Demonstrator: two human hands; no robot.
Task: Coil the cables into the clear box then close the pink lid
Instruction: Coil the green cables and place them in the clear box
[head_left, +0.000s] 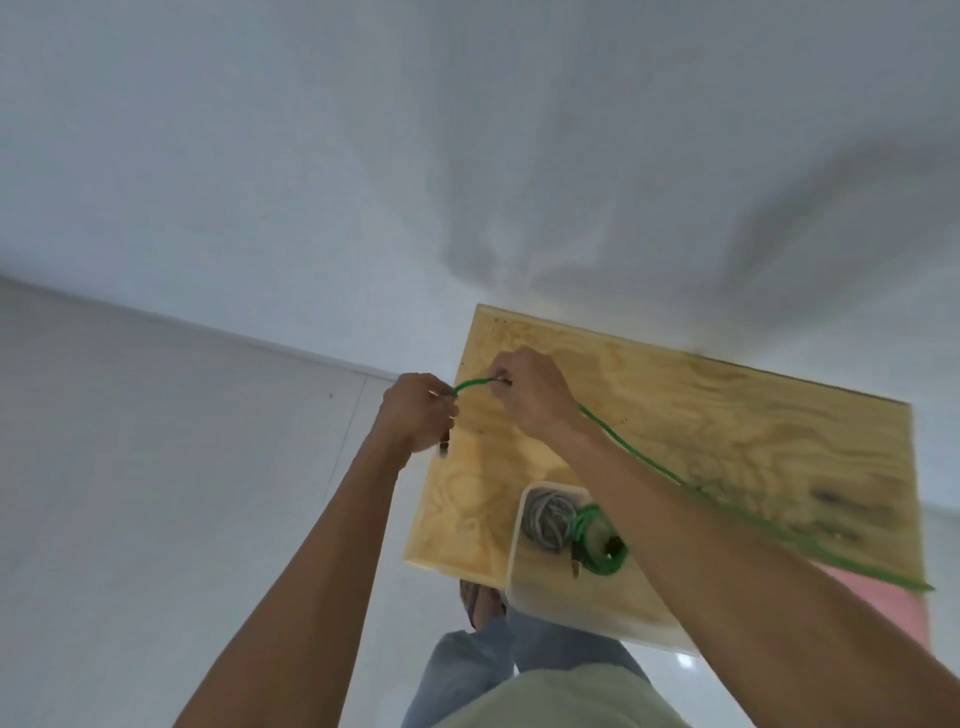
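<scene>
Head view: both hands raised above the far left corner of the plywood worktop (753, 431). Left hand (418, 415), fingers curled, grips one green cable (670, 475) near its end; plug dangles below the fist. Right hand (530, 392) pinches the same cable just beside; the rest trails blurred toward the right edge. Clear box (514, 561) at near edge holds a grey coil (545, 517) and a green coil (597, 540). Pink lid (883, 603) at near right.

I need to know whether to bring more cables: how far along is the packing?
Done: a grey coil and a green coil lie in the clear box. In hand: left hand and right hand hold a loose green cable. Left: coiling it in, closing the pink lid.
</scene>
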